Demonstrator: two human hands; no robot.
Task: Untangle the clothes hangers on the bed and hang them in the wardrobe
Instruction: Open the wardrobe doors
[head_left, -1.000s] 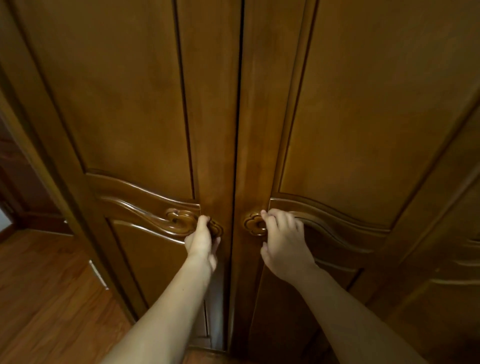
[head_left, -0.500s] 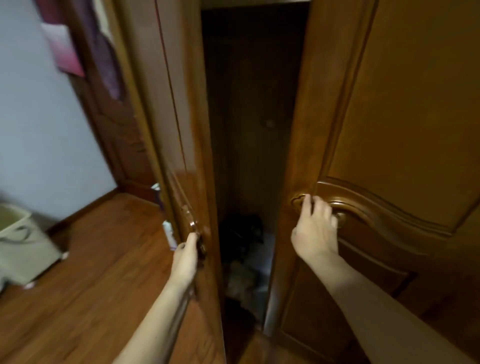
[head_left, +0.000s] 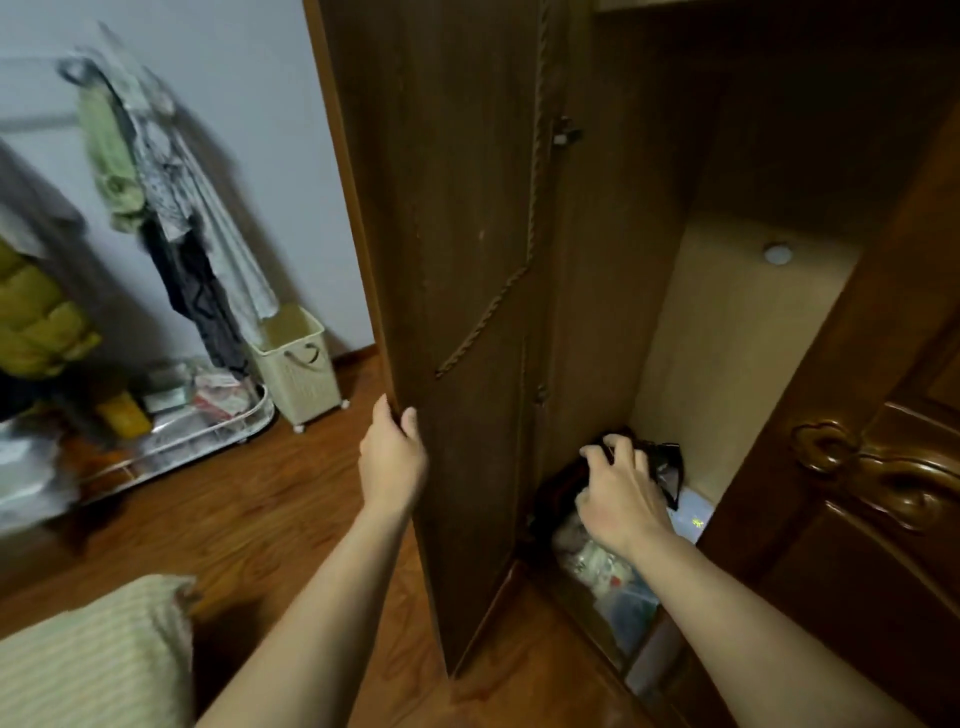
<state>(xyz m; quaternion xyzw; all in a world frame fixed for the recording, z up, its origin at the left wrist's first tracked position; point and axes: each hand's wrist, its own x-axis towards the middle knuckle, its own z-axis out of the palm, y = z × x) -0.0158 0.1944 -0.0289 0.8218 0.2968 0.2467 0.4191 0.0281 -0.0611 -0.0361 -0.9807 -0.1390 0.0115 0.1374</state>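
Gripping the left door (head_left: 457, 291) edge, left hand (head_left: 390, 457); right hand (head_left: 621, 496) loosely curled, empty, over wardrobe clutter (head_left: 602, 564).

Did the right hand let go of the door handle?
Yes. The right hand has left the carved handle and now sits leftward, in front of the open wardrobe.

A single head-worn wide-angle camera looks forward and steeply down, from standing height, close to the open wardrobe (head_left: 675, 312). It faces the gap between the left door (head_left: 467, 312) and the carved right door (head_left: 883, 467), with both forearms reaching in from the bottom edge. At far left the bedroom floor (head_left: 260, 499) and a blurred clothes rack (head_left: 156, 182) curve away.
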